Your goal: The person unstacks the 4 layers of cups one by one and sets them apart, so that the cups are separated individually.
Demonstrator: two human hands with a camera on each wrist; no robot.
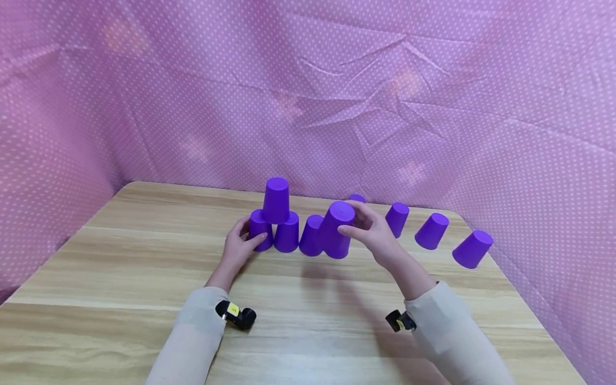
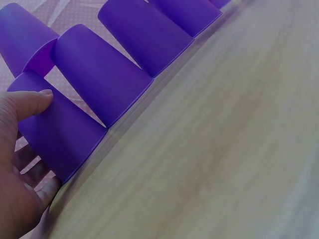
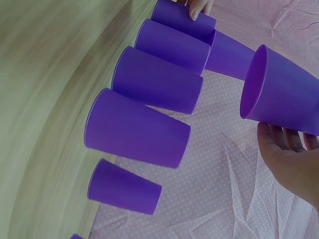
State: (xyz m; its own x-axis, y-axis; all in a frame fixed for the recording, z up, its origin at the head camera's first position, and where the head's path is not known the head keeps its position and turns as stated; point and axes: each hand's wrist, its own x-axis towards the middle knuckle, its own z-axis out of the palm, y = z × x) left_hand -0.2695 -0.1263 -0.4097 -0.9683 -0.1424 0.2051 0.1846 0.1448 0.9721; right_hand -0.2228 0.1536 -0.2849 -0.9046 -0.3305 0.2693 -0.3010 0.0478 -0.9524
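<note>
Purple cups stand upside down in a row on the table. The left hand (image 1: 237,250) grips the leftmost cup (image 2: 60,127), thumb on its near side and fingers round the outer side. Another cup (image 1: 276,200) rests across the tops of that one and its neighbour (image 1: 286,233). Further right in the row are a third cup (image 1: 310,238) and a fourth cup (image 3: 137,127). My right hand (image 1: 377,235) holds a cup (image 3: 281,92) mouth down and slightly tilted, above the table. In the head view this held cup overlaps the third and fourth cups.
To the right, more upturned purple cups stand apart along the table: one partly hidden cup (image 1: 357,198) behind the right hand, then a cup (image 1: 397,219), another cup (image 1: 432,231) and the rightmost cup (image 1: 473,249). Pink dotted cloth (image 1: 308,107) hangs round the wooden table (image 1: 144,299).
</note>
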